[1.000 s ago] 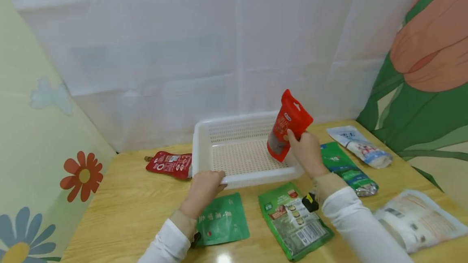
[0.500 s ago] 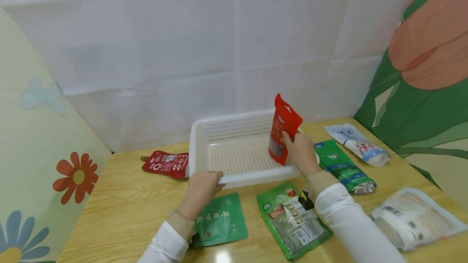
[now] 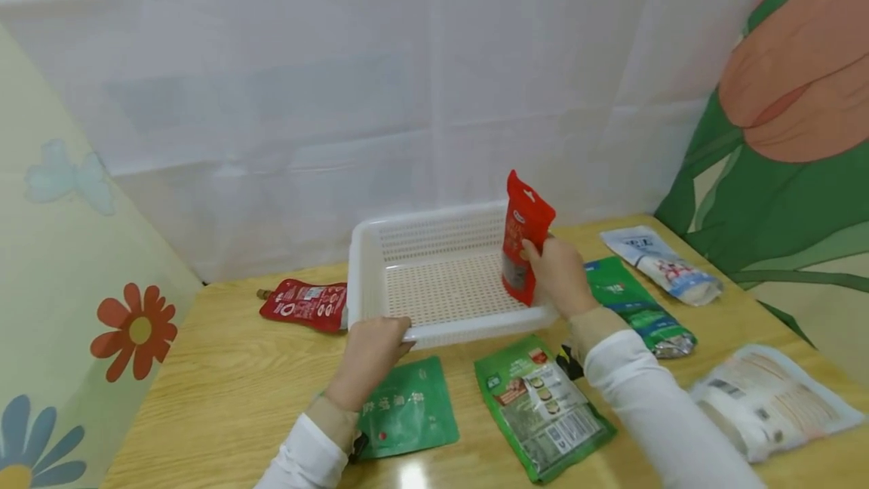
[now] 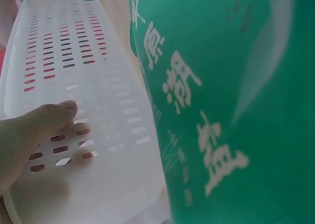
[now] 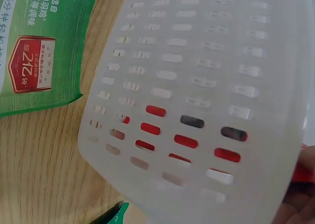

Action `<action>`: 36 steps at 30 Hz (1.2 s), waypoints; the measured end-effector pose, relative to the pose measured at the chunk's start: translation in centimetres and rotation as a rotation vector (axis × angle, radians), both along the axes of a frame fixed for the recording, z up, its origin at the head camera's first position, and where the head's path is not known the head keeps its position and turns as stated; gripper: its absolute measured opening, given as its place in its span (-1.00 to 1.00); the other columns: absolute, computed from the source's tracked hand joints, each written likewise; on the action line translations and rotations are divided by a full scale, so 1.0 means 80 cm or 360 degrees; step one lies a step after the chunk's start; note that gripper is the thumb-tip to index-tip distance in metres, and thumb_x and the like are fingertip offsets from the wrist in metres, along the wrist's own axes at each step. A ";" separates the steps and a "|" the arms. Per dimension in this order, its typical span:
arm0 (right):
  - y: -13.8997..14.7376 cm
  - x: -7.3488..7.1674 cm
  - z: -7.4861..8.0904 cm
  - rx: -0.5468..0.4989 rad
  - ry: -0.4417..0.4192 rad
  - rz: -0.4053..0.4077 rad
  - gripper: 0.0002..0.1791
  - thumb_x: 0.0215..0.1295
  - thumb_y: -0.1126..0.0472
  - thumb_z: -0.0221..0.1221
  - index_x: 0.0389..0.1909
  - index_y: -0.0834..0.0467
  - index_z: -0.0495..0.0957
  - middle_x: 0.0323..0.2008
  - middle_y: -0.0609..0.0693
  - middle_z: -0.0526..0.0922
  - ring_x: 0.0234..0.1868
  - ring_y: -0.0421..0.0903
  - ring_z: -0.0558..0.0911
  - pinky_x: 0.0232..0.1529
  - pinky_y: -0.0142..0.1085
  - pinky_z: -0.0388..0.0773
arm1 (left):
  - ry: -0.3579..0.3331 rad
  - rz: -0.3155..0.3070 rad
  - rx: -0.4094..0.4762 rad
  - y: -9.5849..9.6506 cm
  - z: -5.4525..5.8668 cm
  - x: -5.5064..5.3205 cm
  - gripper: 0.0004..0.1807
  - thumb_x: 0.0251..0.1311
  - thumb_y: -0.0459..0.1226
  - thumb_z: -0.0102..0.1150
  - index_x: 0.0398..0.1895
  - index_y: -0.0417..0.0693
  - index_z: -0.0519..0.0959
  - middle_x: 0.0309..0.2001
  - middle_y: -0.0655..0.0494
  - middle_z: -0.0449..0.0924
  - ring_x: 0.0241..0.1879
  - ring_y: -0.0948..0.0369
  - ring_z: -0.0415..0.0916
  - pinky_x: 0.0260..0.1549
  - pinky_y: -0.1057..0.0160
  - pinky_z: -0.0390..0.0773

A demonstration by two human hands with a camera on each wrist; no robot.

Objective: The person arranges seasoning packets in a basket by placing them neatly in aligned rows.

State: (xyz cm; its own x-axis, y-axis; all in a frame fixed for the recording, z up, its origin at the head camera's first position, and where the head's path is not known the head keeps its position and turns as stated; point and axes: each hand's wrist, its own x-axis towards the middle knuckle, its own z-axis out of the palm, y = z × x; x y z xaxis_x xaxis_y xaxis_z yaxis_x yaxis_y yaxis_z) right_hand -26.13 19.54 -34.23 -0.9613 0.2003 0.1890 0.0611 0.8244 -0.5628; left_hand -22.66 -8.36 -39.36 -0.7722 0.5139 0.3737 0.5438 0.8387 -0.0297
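A white perforated plastic basket (image 3: pixel 468 330) stands against the back of the table. My left hand (image 3: pixel 372 357) grips its front left rim, and the left wrist view shows the thumb (image 4: pixel 51 119) against the slotted outer wall. With my right hand (image 3: pixel 562 278) I pinch a red pouch (image 3: pixel 521 247) by its side, thumb across its front. The pouch stands nearly upright inside the basket's right end. Through the slots in the right wrist view, red and dark parts of it show behind the basket wall (image 5: pixel 162 76). Most of the right fingers are hidden behind that wall.
A dark red spouted pouch (image 3: pixel 305 304) lies left of the basket. In front are a teal pouch (image 3: pixel 414 406) and a green food packet (image 3: pixel 543 406). To the right lie a green bag (image 3: pixel 634 304), a white-blue bag (image 3: pixel 661 262) and a clear-edged white bag (image 3: pixel 774 398).
My right hand has brought the red pouch slightly left and straightened it from a tilt in the basket's right end. The left hand keeps its grip on the rim.
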 end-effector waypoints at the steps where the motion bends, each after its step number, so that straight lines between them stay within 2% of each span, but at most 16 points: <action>1: -0.001 0.001 0.000 0.0012 0.0006 0.0007 -0.51 0.47 0.08 -0.07 0.04 0.48 0.46 -0.04 0.42 0.61 -0.06 0.29 0.62 0.00 0.11 0.55 | -0.0012 -0.0001 0.0003 0.000 0.000 0.000 -0.72 -0.04 -0.09 0.40 -0.64 0.02 0.50 -0.67 0.17 0.57 -0.70 0.23 0.44 -0.76 0.28 0.35; 5: -0.002 0.002 0.000 0.0028 0.0025 0.0021 -0.52 0.47 0.08 -0.05 0.01 0.47 0.48 -0.08 0.42 0.63 -0.10 0.29 0.63 -0.05 0.10 0.56 | -0.0028 0.0003 0.0017 0.000 0.000 0.000 -0.72 -0.06 -0.11 0.42 -0.64 0.02 0.50 -0.69 0.17 0.56 -0.70 0.23 0.44 -0.76 0.27 0.34; 10: -0.005 -0.001 -0.001 0.0022 0.0034 0.0013 -0.53 0.45 0.07 -0.01 0.00 0.46 0.49 -0.09 0.40 0.64 -0.11 0.28 0.64 -0.06 0.09 0.57 | 0.0011 0.0009 0.0014 -0.004 0.000 0.002 -0.71 -0.09 -0.11 0.44 -0.66 0.03 0.50 -0.70 0.19 0.55 -0.71 0.25 0.42 -0.78 0.28 0.32; 17: -0.003 0.001 -0.006 -0.0050 -0.0023 0.0030 -0.54 0.43 0.09 0.02 0.07 0.43 0.43 -0.01 0.38 0.60 -0.05 0.24 0.62 0.00 0.08 0.55 | -0.0009 -0.0018 0.0022 -0.005 0.000 0.002 -0.70 -0.05 -0.12 0.42 -0.66 0.02 0.48 -0.70 0.19 0.54 -0.73 0.28 0.35 -0.78 0.31 0.29; 22: 0.001 0.001 -0.010 -0.0021 -0.0004 0.0007 -0.56 0.43 0.09 0.02 0.01 0.43 0.45 -0.04 0.39 0.62 -0.10 0.25 0.63 -0.05 0.07 0.57 | -0.0022 -0.0036 0.0031 -0.003 0.000 0.002 -0.71 -0.05 -0.12 0.41 -0.65 0.01 0.49 -0.69 0.18 0.54 -0.73 0.28 0.36 -0.77 0.31 0.30; 28: 0.001 0.000 -0.012 0.0011 0.0013 0.0011 -0.57 0.43 0.09 0.03 -0.01 0.43 0.46 -0.09 0.38 0.64 -0.17 0.22 0.65 -0.11 0.05 0.58 | 0.0017 -0.0031 0.0021 -0.002 0.001 0.002 -0.70 -0.08 -0.11 0.43 -0.66 0.01 0.48 -0.70 0.18 0.55 -0.73 0.27 0.38 -0.79 0.30 0.31; 36: 0.000 0.003 -0.010 0.0001 -0.0009 0.0012 -0.57 0.43 0.10 0.02 0.03 0.42 0.43 -0.05 0.38 0.62 -0.14 0.22 0.65 -0.08 0.06 0.58 | -0.0003 -0.0039 0.0033 -0.002 -0.001 0.001 -0.70 -0.07 -0.12 0.42 -0.66 0.02 0.48 -0.70 0.18 0.55 -0.73 0.27 0.38 -0.78 0.32 0.28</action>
